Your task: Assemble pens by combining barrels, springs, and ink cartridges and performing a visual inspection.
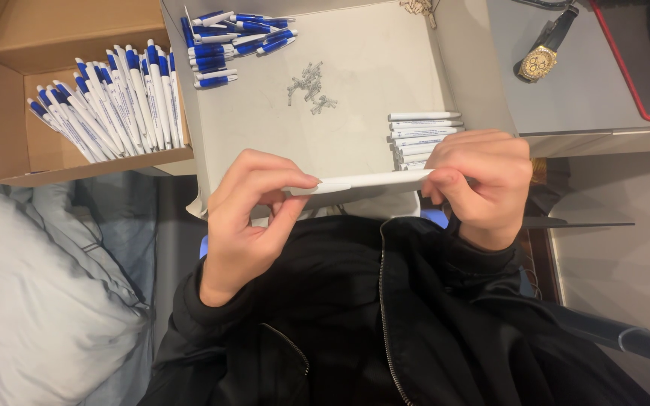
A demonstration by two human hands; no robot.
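Observation:
Both hands hold one white pen barrel (366, 181) level above the near edge of a grey tray (265, 128). My left hand (246, 218) pinches its left end between thumb and fingers. My right hand (483, 184) wraps around its right end, hiding that tip. Just beyond my right hand lies a row of white pen barrels (423, 131). A small heap of metal springs (310, 86) sits in the tray's middle. Blue pen parts (227, 41) are piled at its far left corner.
A cardboard box (5, 113) at the left holds several assembled blue-and-white pens (114, 101). A gold wristwatch (539, 60) lies on the grey desk at the upper right, beside a red-edged dark mat (641, 68). White bedding (31, 308) fills the lower left.

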